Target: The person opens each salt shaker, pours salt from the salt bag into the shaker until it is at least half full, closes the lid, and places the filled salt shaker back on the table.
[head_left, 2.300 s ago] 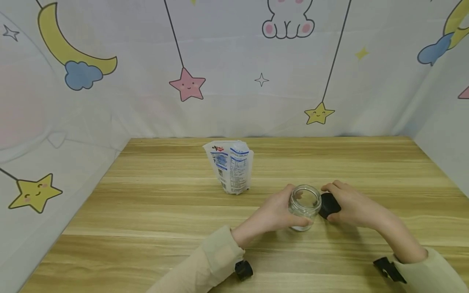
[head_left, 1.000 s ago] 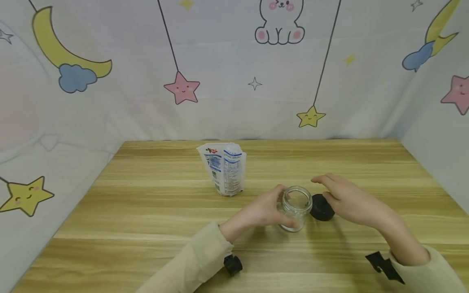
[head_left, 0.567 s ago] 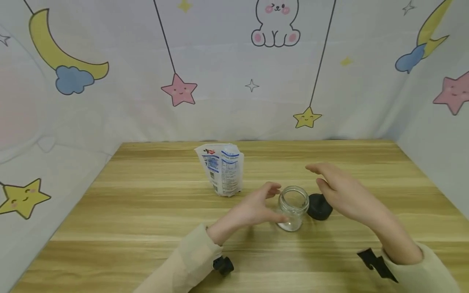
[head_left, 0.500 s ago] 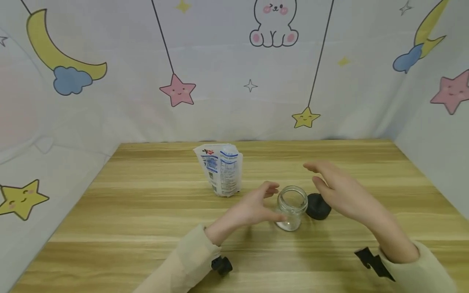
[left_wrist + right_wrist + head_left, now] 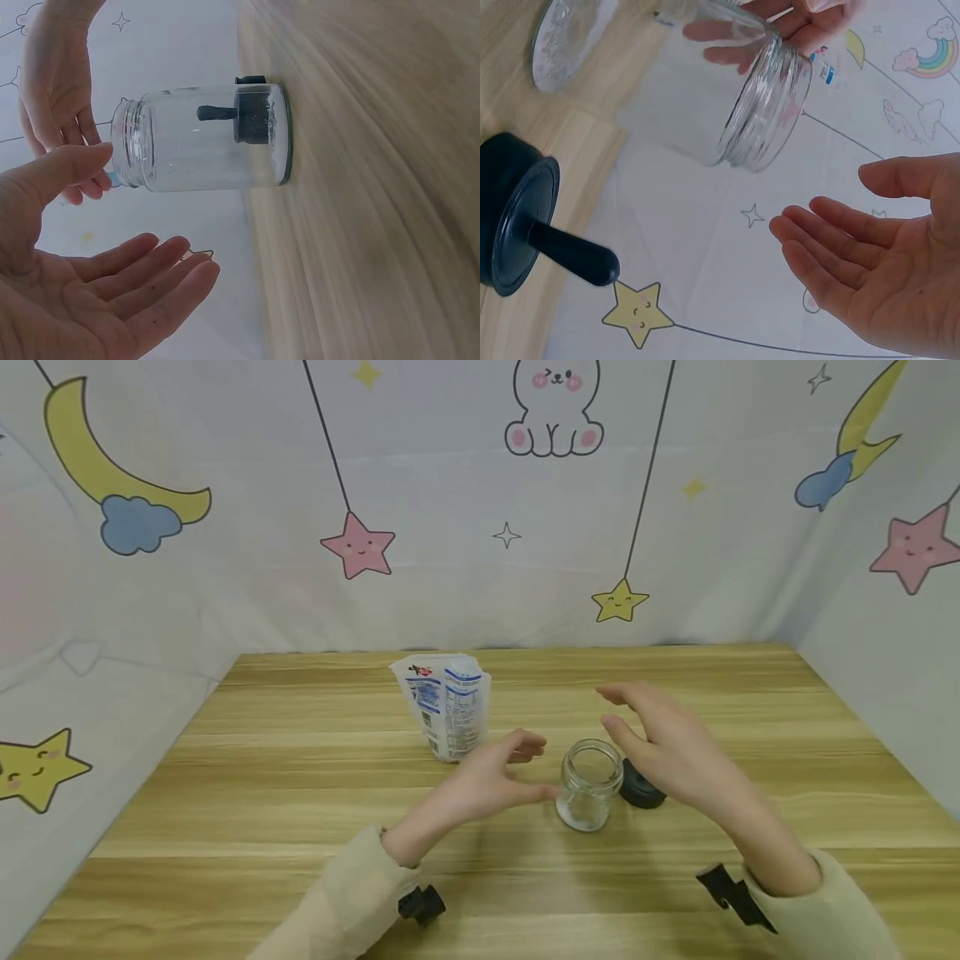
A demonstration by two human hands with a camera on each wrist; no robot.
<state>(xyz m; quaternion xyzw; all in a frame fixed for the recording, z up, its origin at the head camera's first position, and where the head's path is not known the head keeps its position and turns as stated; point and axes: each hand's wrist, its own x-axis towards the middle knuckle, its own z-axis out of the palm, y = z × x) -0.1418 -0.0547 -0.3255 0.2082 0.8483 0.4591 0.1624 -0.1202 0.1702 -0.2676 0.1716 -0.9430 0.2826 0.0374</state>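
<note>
In the head view a lidless glass jar (image 5: 587, 802) stands upright on the wooden table, with some white stuff at its bottom in the left wrist view. My left hand (image 5: 480, 781) is beside it on the left, fingers spread, thumb near the glass. My right hand (image 5: 667, 743) hovers over the jar's right side with loose fingers and holds nothing. Partly hidden under that hand lies a round black lid (image 5: 640, 787); its knob handle (image 5: 574, 253) shows in the right wrist view. Behind my left hand stands a white printed plastic bag (image 5: 453, 710).
The wood-grain table (image 5: 300, 793) carries these things. A white cloth backdrop (image 5: 450, 468) printed with stars, moons and a bear closes off the back and both sides. Camera straps sit at both wrists.
My left hand has let go of the jar and drawn off to the left. The right hand has released the black lid, risen and shifted toward the jar. The head view has shifted slightly.
</note>
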